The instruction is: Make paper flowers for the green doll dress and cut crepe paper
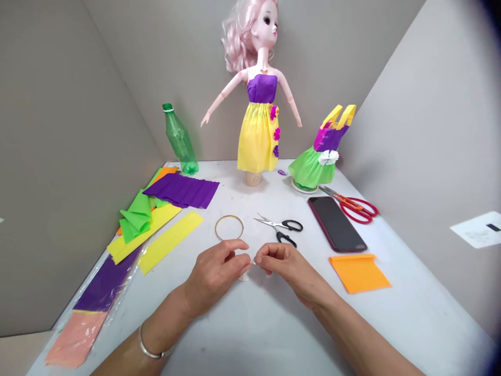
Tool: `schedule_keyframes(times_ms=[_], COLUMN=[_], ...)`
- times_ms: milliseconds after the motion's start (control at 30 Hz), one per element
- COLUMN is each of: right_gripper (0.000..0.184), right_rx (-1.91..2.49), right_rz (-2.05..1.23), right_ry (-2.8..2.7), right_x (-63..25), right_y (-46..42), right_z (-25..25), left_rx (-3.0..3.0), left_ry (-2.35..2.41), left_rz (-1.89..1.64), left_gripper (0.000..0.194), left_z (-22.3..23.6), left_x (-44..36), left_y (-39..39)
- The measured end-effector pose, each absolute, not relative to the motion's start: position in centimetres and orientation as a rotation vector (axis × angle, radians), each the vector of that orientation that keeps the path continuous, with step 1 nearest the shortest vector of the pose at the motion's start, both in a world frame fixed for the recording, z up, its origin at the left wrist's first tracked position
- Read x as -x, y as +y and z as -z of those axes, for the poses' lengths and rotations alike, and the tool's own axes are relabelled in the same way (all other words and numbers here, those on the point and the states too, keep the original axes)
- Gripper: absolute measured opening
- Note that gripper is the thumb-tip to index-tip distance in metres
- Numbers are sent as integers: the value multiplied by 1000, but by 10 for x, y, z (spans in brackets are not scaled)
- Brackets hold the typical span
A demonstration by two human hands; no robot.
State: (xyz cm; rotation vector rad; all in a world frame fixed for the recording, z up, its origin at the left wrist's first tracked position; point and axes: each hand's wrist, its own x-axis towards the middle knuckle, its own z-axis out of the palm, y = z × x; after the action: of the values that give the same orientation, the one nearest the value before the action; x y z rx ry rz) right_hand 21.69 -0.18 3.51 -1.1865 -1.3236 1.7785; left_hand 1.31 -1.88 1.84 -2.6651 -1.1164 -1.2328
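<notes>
In the middle of the white table, my left hand [213, 269] and my right hand [285, 269] almost meet at the fingertips. A tiny white piece [253, 262] shows between them; both hands look pinched on it, though its kind is too small to make out. Under my left fingertips a bit of pale white material [244, 277] is partly hidden. Just beyond my left hand lies a thin gold bangle [243, 230]. Small black-handled scissors [279, 224] rest with blades apart beyond my right hand.
A pink-haired doll [263, 94] stands at the back, between a green bottle [180, 141] and a small green-skirted dress [313, 167]. Red-handled scissors [356, 206], a phone [336, 224] and folded orange paper [360, 274] lie right. Purple crepe paper [183, 190] and a plastic-wrapped pack [78, 334] lie left.
</notes>
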Motion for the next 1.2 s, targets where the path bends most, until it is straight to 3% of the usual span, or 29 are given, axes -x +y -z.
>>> schedule_keyframes(times_ms=[167, 300, 433, 567, 833, 1200], right_gripper=[21, 22, 52, 70, 78, 72], right_rx=[1241, 1219, 1298, 1351, 1299, 1332], right_rz=[-1648, -1577, -1227, -847, -821, -919], right_ry=[-1285, -1391, -1810, -2169, -2223, -2161], right_x=[-220, -219, -215, -212, -208, -206], right_y=[2, 0, -8, -12, -9, -10], right_z=[-37, -33, -17, 0, 7, 5], left_rx=[2786, 2985, 3134, 3097, 3074, 3099], left_ry=[-1412, -1948, -2047, -2053, -2101, -2168], left_rz=[1357, 1208, 839, 692, 698, 771], left_gripper=[4, 15, 30, 20, 14, 12], left_z=[-22, -27, -28, -24, -16, -18], left_x=[-10, -4, -2, -5, -11, -11], left_y=[-12, -3, -1, -4, -6, -4])
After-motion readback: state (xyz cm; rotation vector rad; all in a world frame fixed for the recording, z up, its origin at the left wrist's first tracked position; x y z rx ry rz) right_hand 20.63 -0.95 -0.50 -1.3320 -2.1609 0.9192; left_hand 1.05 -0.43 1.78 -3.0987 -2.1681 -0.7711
